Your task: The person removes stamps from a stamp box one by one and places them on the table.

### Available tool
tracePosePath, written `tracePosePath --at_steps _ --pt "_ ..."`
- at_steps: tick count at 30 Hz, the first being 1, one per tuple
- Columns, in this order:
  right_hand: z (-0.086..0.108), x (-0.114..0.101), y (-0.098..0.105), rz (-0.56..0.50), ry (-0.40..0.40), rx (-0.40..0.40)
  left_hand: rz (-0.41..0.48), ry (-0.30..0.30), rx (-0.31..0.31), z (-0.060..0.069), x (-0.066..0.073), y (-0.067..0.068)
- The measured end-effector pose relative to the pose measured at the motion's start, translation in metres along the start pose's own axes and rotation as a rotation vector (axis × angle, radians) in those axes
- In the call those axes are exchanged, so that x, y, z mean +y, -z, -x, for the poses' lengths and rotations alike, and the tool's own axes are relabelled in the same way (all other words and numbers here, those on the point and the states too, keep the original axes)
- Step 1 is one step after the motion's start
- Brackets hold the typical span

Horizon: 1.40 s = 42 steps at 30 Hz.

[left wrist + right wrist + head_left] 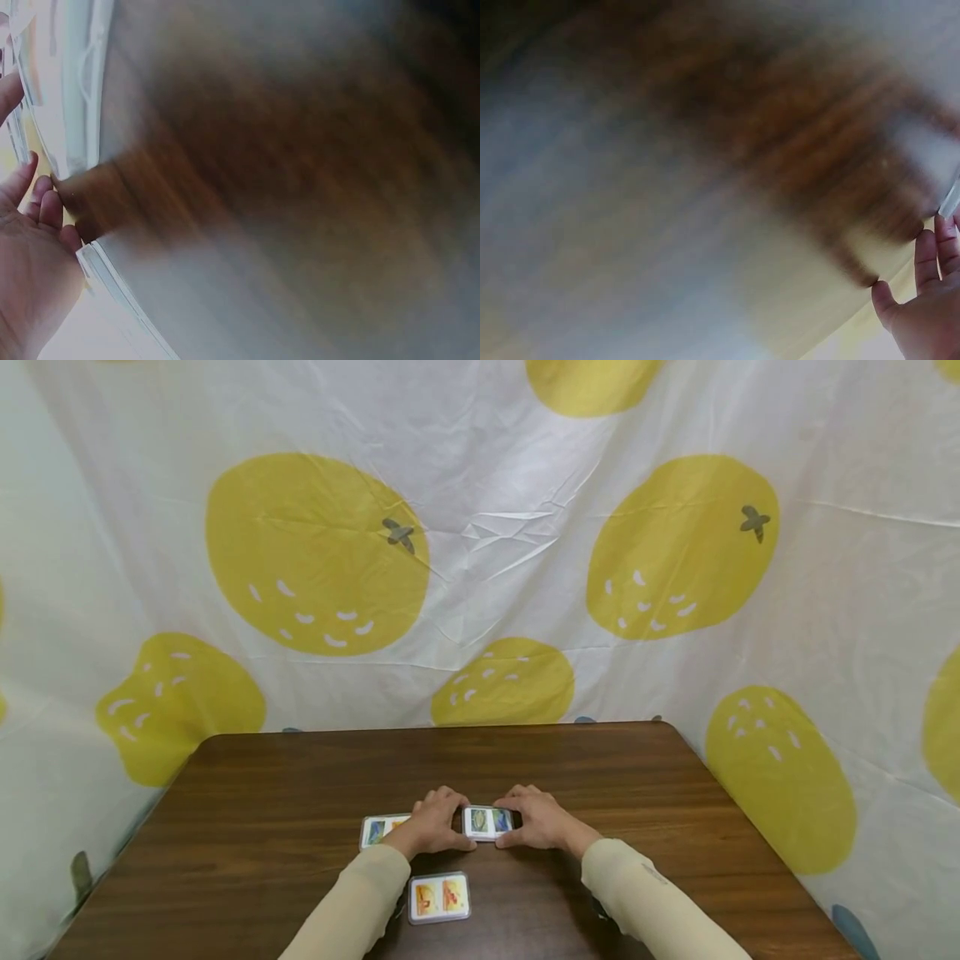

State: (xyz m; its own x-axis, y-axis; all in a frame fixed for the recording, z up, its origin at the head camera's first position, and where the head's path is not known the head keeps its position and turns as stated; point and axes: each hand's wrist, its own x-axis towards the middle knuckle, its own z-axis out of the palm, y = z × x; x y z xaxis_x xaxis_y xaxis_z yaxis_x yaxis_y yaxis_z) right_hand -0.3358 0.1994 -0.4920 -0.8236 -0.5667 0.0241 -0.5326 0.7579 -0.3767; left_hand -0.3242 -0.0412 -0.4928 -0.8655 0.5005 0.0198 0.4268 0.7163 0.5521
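Note:
A picture card in a clear case (487,824) lies between both hands near the middle of the wooden table, green and blue pictures on its face. My left hand (432,824) holds it at the left end, thumb at the near corner and fingers at the far one. At the right end, my right hand (543,821) grips it between thumb and fingers. A second cased card (378,831) sits to the left, partly hidden behind the left hand. Closer to me rests a third cased card (439,898) with two orange pictures. Glare blurs both wrist views.
The brown wooden table (300,785) has rounded far corners. Behind it and at its sides hangs a white cloth (495,585) printed with large yellow fruit.

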Motion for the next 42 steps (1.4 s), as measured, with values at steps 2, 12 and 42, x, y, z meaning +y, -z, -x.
tracePosePath --at_steps 2,12,42 --pt "0.0002 -0.0001 0.0001 -0.001 0.000 -0.003 0.008 0.004 0.001 -0.0002 0.0001 0.0005" --pt "-0.0001 -0.0049 0.0037 0.056 0.035 -0.011 0.007 0.007 -0.003 -0.0010 -0.0010 -0.0008" --pt "0.0015 -0.0054 0.0007 0.100 0.017 -0.034 0.004 -0.020 -0.021 0.0016 -0.0032 -0.0006"
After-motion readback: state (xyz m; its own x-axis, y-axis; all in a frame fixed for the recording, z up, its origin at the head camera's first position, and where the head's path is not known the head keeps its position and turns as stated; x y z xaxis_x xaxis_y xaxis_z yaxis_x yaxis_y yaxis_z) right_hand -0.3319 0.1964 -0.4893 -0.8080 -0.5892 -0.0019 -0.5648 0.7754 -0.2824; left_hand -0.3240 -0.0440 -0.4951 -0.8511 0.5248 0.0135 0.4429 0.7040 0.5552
